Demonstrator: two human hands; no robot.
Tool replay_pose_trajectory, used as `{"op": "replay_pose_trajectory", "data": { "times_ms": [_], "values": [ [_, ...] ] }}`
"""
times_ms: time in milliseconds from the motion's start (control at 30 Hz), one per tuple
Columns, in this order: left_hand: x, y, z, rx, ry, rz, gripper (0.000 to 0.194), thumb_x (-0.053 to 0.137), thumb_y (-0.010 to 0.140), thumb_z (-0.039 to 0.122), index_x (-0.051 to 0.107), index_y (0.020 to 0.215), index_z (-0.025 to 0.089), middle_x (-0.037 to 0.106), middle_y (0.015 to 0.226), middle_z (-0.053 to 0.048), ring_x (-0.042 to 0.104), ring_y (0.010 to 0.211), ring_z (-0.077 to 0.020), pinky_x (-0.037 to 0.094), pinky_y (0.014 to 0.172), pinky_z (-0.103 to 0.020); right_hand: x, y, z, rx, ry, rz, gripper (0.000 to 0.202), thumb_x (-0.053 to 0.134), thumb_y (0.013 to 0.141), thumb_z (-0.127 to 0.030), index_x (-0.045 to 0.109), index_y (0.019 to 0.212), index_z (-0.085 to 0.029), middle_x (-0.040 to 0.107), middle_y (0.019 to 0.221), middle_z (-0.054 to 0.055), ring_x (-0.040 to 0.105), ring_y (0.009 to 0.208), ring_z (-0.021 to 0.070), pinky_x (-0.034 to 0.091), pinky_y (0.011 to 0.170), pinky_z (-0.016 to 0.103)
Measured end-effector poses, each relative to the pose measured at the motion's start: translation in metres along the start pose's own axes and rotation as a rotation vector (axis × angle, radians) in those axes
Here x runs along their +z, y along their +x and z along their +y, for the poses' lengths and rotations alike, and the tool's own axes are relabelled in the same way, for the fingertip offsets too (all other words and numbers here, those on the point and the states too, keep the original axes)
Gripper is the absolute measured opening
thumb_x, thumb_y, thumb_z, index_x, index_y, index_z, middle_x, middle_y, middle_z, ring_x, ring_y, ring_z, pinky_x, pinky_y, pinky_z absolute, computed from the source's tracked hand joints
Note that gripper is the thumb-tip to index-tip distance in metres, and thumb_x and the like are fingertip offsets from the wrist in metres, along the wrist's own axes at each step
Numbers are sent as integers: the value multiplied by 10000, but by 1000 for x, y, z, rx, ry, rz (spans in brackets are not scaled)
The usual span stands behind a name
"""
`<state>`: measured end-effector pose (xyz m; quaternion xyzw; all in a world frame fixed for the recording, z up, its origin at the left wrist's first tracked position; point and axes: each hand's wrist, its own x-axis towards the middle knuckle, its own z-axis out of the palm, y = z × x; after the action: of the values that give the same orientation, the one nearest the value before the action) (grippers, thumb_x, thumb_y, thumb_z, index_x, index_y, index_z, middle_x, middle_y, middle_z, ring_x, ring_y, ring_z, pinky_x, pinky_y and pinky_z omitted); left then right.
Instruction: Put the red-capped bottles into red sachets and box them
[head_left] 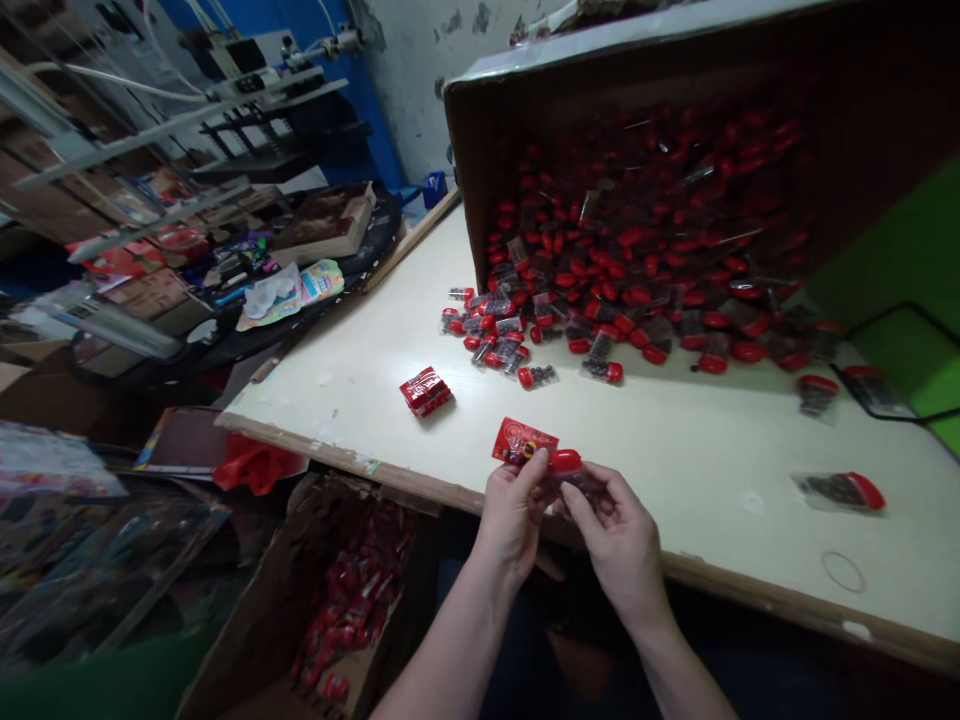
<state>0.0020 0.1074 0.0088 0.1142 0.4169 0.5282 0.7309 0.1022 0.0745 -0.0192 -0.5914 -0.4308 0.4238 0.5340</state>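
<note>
My left hand (516, 508) pinches a red printed card (516, 438) between thumb and fingers, near the table's front edge. Right beside it, my right hand (621, 525) is closed on a small clear container with a red cap (564, 461); its lower part is hidden by the fingers. The container and card touch or nearly touch. Further left on the table lies a small stack of red cards (426, 391). Beyond my hands, loose red-capped containers of dark beads (538, 376) lie in clear wraps.
A big cardboard box (466, 180) on its side spills many red-capped containers onto the white table (352, 385). One wrapped container (841, 490) and a rubber band (843, 571) lie at right. Below left, an open carton (255, 590) holds red packs. A machine (247, 100) stands at left.
</note>
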Motion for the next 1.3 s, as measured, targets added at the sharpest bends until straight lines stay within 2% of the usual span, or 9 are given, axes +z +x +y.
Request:
{"op": "replay_pose_trajectory", "data": {
  "times_ms": [133, 300, 400, 600, 733, 867, 1033, 1167, 1300],
  "values": [
    [0, -3, -1, 17, 60, 6, 262, 731, 685, 301, 679, 811, 77, 678, 703, -68, 560, 565, -83, 411, 579, -194, 1, -3, -2, -16, -2, 2, 351, 646, 769, -418, 630, 1042, -198, 703, 972, 87, 687, 796, 220, 579, 712, 350],
    [0, -7, 3, 38, 181, -85, 287, 697, 718, 317, 696, 888, 86, 704, 822, -110, 621, 722, -148, 444, 722, -246, -4, -5, -2, 15, 26, -52, 350, 652, 776, -388, 626, 1071, -201, 694, 1021, 86, 687, 819, 217, 573, 752, 361],
    [-2, -7, 4, 59, 248, -107, 289, 684, 728, 326, 703, 897, 92, 704, 825, -105, 622, 739, -157, 447, 767, -270, -7, -4, 0, 36, 71, -95, 340, 657, 778, -370, 625, 1073, -204, 698, 1006, 75, 687, 830, 216, 567, 778, 370],
    [-6, -7, 1, 106, 338, -62, 267, 710, 696, 327, 711, 837, 100, 701, 775, -80, 615, 711, -155, 458, 759, -275, -8, -3, 1, 40, 56, -105, 318, 661, 775, -358, 645, 1050, -198, 709, 973, 78, 695, 808, 224, 567, 775, 386],
    [-7, -9, -2, 130, 331, -24, 263, 731, 675, 302, 710, 843, 99, 707, 805, -81, 619, 742, -151, 457, 770, -257, -3, -4, 0, 31, 47, -63, 333, 670, 767, -345, 623, 1063, -199, 704, 995, 95, 690, 860, 232, 562, 794, 384],
    [-6, -9, 0, 63, 253, -38, 253, 719, 693, 318, 702, 824, 102, 695, 739, -72, 615, 675, -136, 467, 690, -239, -3, -5, -2, 45, 132, -106, 386, 717, 726, -315, 553, 1060, -214, 701, 977, 86, 682, 890, 220, 566, 792, 371],
    [-7, -7, 8, -51, 171, -53, 321, 725, 686, 357, 701, 832, 72, 688, 721, -94, 605, 607, -123, 464, 629, -229, -17, -8, 4, -38, 123, -232, 449, 706, 739, -288, 539, 1155, -260, 632, 1139, 72, 629, 1021, 213, 541, 870, 379],
    [-9, -11, 7, -128, 130, -58, 346, 736, 669, 383, 699, 811, 70, 685, 717, -91, 595, 590, -111, 459, 617, -221, -24, -8, 14, -87, 92, -228, 434, 711, 740, -278, 565, 1148, -279, 659, 991, 34, 662, 887, 190, 564, 810, 358],
    [-9, -20, 2, -160, 126, -89, 314, 716, 700, 340, 693, 879, 84, 692, 777, -103, 609, 650, -125, 469, 662, -239, -23, -3, 18, -99, 93, -214, 491, 733, 721, -282, 554, 1178, -292, 655, 888, 12, 661, 816, 173, 568, 755, 317]
  ]
}}
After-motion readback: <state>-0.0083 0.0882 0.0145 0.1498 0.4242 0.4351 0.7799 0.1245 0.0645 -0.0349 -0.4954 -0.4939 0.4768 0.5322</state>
